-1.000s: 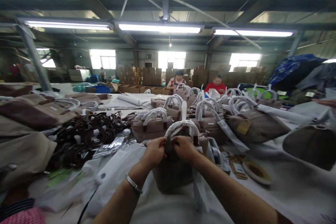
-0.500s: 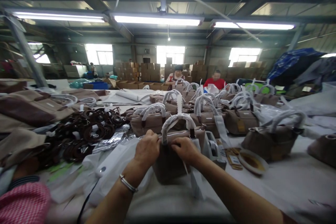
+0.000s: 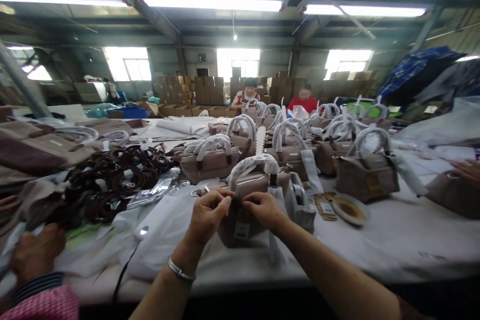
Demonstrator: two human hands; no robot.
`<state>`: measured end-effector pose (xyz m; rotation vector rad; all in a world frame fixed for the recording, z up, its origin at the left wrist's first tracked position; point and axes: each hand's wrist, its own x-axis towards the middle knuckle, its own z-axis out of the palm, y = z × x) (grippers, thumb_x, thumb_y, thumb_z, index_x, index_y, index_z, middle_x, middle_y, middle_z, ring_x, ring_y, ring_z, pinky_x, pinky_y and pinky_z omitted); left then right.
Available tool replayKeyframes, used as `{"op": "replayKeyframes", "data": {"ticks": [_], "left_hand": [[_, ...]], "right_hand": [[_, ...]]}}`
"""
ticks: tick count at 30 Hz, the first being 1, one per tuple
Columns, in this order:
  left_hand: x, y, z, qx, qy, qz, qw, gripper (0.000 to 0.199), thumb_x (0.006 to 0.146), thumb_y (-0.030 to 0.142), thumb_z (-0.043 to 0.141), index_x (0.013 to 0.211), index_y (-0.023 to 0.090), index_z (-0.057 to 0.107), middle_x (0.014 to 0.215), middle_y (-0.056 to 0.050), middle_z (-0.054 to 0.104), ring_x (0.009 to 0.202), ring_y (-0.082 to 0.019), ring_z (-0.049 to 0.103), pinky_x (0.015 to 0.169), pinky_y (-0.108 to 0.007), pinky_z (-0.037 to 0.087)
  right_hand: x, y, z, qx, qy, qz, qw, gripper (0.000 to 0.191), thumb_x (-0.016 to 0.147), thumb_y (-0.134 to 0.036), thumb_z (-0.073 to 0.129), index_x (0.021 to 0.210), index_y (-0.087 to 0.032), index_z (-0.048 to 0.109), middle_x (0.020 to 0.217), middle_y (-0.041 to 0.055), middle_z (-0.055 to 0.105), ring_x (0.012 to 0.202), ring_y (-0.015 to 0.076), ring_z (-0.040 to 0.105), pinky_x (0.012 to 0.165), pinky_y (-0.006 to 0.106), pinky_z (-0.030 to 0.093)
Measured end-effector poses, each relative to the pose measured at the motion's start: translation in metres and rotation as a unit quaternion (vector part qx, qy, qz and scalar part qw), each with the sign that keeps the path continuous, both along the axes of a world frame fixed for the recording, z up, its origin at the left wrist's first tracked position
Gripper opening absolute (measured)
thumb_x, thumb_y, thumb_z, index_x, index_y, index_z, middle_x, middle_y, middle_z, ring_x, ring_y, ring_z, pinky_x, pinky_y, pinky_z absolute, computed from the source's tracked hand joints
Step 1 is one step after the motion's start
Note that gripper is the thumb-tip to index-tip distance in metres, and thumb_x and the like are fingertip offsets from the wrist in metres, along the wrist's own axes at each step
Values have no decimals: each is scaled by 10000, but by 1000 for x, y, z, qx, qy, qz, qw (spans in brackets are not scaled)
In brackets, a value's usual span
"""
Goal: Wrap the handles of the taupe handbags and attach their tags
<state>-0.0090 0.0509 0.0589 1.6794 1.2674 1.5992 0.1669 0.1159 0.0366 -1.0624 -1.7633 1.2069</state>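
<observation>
- Since the earlier frame, a white label (image 3: 242, 230) is coming into view on the front of the near taupe bag (image 3: 229, 236), and a co-worker's hand (image 3: 38, 250) is showing at the lower left.
- That bag is standing upright on the covered table (image 3: 397, 255), between the forearms, its wrapped handle (image 3: 255, 162) arching above the fingers.
- Left hand (image 3: 207, 215) is pinching narrowly, thumb against finger, at the bag's upper front; right hand (image 3: 265, 210) is facing it with its fingertips drawn close together.
- Both pinches are perhaps holding something thin, but blur is hiding it, so what they grip I cannot tell.
- Just right of the bag, a tape dispenser (image 3: 300, 200) is sitting near some brown tags (image 3: 326, 208) and a tape roll (image 3: 366, 216).
- Dark coiled straps (image 3: 129, 177) are lying in a heap to the left.
- Beyond the rows of bags, two people (image 3: 304, 102) are facing this way.
</observation>
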Motion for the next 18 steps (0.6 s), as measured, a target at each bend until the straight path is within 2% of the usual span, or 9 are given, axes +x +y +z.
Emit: {"op": "replayKeyframes", "data": {"ticks": [3,6,8,11,18], "left_hand": [[-1,0,-1,-45,27,-47,997,246,868,303,618,675,160,671,880,-84,699,825,-187,657,724,-289,540],[1,0,-3,-26,96,-37,994,111,814,254,678,855,163,728,973,-96,698,917,-213,653,803,-329,557],[3,0,-5,-2,138,-12,990,138,786,203,691,914,168,733,1013,-99,691,1001,-230,634,894,-366,540],[7,0,-7,11,162,-1,987,218,795,164,663,1004,172,727,1078,-102,676,1060,-231,615,942,-377,525],[6,-1,-4,-1,152,-12,988,277,897,178,515,1072,173,730,1124,-111,688,1070,-225,636,957,-381,538]], "right_hand": [[2,-1,-1,10,5,-12,1000,204,745,-305,640,799,-151,763,774,58,762,724,200,684,651,288,516],[2,-1,1,25,21,-33,999,217,752,-336,634,791,-159,752,767,50,755,732,199,679,664,294,520],[2,-1,4,31,34,-43,998,229,750,-353,637,792,-155,746,771,52,750,737,199,674,675,297,520],[0,-2,7,28,49,-45,997,248,747,-366,635,800,-147,740,769,56,740,732,196,665,671,293,516],[3,0,0,12,68,-48,996,258,752,-377,639,810,-143,732,756,52,723,708,185,648,634,281,504]]}}
